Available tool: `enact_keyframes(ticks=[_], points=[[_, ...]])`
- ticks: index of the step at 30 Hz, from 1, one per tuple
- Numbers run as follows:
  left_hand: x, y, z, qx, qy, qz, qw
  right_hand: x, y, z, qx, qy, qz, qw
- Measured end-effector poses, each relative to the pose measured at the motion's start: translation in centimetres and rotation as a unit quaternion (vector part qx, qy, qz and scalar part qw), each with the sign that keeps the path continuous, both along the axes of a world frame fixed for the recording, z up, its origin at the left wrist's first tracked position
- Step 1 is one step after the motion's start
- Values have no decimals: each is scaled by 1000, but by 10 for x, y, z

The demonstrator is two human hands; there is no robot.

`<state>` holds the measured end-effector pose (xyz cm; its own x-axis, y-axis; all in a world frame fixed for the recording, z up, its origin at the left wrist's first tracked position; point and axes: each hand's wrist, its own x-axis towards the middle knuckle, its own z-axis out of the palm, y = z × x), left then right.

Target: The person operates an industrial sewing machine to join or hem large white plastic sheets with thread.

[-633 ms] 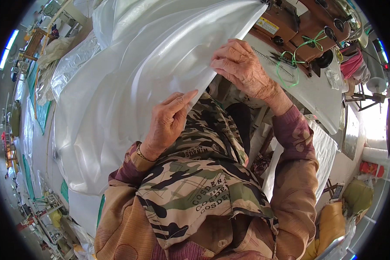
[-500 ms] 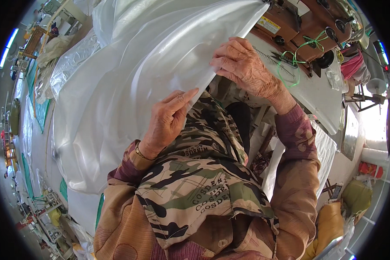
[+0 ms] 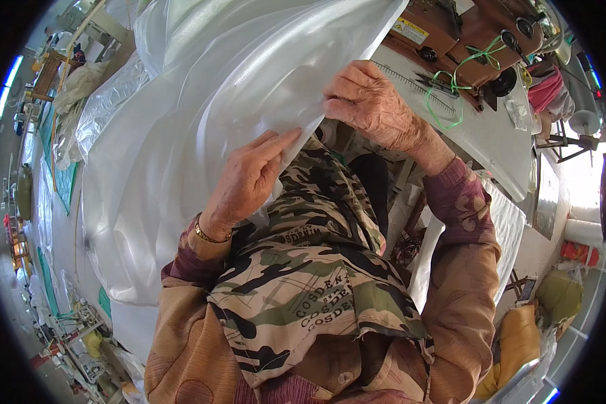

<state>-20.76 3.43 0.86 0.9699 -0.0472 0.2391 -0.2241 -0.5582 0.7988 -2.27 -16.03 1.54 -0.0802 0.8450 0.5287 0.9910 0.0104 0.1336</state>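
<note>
A large, shiny, whitish sheet (image 3: 182, 155), thin and slightly see-through, spreads in soft folds from the left up to the top middle. Its edge runs down from the brown sewing machine (image 3: 444, 34) at the upper right towards my lap. My right hand (image 3: 377, 108) pinches that edge, fingers curled over it. Lower along the same edge, my left hand (image 3: 244, 176) grips the sheet with the index finger stretched out on top; its thumb is mostly hidden. The sheet's top corner reaches the machine, and the spot where they meet is cut off by the picture's upper border.
A green cord (image 3: 461, 81) loops from the machine over the white tabletop (image 3: 495, 151), beside a ruler scale (image 3: 414, 86) and dark scissors-like tool (image 3: 434, 84). A camouflage apron (image 3: 303, 283) covers my lap. Clear plastic (image 3: 111, 101) lies at left; stuffed bags (image 3: 559, 296) stand at lower right.
Both hands have shifted slightly left, still at the sheet's edge, the left one also a little lower. The machine sits slightly farther left and higher in view.
</note>
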Motion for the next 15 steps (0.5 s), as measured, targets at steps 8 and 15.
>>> enact_keyframes(ticks=[8,15], points=[[48,-34,3,216,-222,70,948,-7,6,3,-5,-8,-23,1000],[49,-30,4,185,-240,78,950,9,8,13,7,29,-12,999]])
